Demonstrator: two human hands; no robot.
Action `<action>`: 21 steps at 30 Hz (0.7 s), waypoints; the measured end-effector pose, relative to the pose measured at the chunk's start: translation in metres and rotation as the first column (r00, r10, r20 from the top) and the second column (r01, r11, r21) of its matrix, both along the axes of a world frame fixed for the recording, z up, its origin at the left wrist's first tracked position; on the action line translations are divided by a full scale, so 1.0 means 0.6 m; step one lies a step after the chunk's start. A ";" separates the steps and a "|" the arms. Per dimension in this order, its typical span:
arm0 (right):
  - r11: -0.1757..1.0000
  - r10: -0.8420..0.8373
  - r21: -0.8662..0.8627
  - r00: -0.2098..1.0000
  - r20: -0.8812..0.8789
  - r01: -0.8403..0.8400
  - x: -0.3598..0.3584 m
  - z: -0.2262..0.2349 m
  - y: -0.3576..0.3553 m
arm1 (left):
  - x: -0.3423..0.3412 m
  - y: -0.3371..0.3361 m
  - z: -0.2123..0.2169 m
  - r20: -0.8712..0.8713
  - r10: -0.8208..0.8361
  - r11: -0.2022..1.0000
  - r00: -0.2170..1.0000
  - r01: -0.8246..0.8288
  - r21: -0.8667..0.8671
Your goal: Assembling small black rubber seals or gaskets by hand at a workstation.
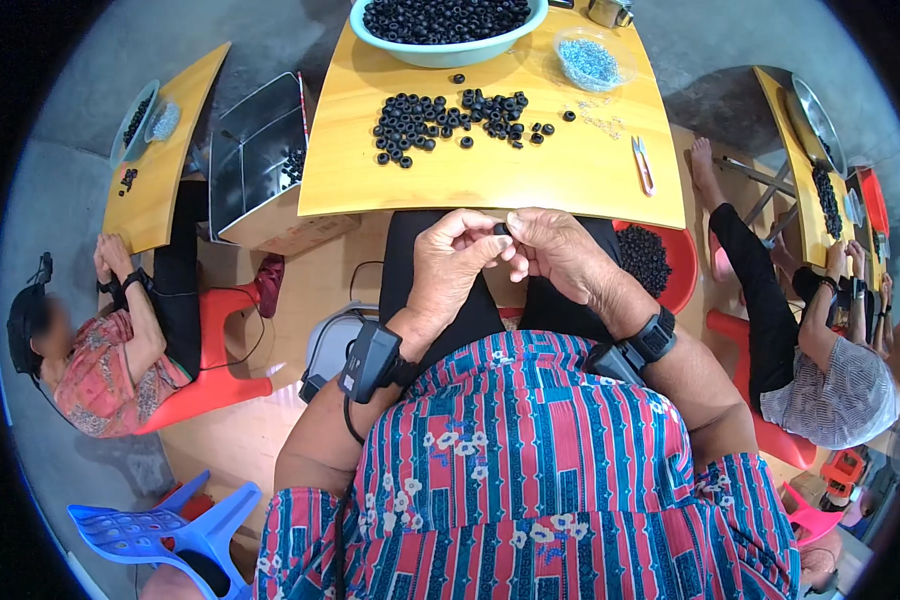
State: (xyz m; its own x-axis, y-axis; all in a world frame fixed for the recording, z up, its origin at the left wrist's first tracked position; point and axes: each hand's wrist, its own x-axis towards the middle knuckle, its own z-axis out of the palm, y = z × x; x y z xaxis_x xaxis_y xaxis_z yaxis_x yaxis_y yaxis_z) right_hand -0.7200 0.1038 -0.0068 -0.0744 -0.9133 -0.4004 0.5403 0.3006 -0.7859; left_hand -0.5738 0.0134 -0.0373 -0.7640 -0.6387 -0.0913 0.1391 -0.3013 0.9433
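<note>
The yellow table (490, 188) is in front of the person. Just off its near edge, the left hand (450, 262) and the right hand (565, 250) meet. Both hands are pinched small, with thumbs and fingers close together, and they hold one small black piece (502, 229) between them. It looks like a ring, but the fingers cover a lot of it, so I can't be sure.

In the middle of the table there is a loose heap of black rings (407, 118). At the table's far edge sits a pale green bowl (450, 56) with lots more rings in it. Near the table's far right corner is a clear tub (588, 66) of blue bits, and a metal tin (610, 12) is just behind it. Tiny clear bits (602, 122) lie on the right part of the table. Little snips (643, 166) lie by the table's right edge.

Low down, by the table's near right corner, is a red tub (684, 282) with black rings in it. Left of the table stands a big box (285, 237) with a few black bits inside. More people sit at other tables, left and right of this table.
</note>
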 end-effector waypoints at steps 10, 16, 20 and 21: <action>0.957 -0.064 -0.189 0.475 -0.878 -0.221 -0.006 0.009 0.013 | 0.007 0.006 0.008 -0.037 -0.223 0.974 0.974 0.224 0.026; 0.929 -0.155 -0.255 0.344 -0.926 -0.269 -0.005 0.019 0.018 | -0.001 0.015 0.028 -0.074 -0.227 0.972 0.971 0.231 0.049; 0.891 -0.207 -0.308 0.305 -0.930 -0.333 -0.002 0.023 0.016 | 0.002 0.014 0.038 -0.010 -0.243 0.970 0.970 0.243 -0.029; 0.891 -0.205 -0.306 0.302 -0.931 -0.336 -0.002 0.023 0.016 | 0.002 0.015 0.037 -0.016 -0.217 0.975 0.976 0.216 -0.055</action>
State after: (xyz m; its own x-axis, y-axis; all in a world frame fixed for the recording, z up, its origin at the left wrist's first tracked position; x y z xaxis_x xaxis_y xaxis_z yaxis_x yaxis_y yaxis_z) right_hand -0.7210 0.1135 0.0067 -0.0729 -0.9606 0.2682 -0.6387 -0.1616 -0.7523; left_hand -0.5729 0.0226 -0.0153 -0.8863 -0.4611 -0.0443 0.0962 -0.2769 0.9561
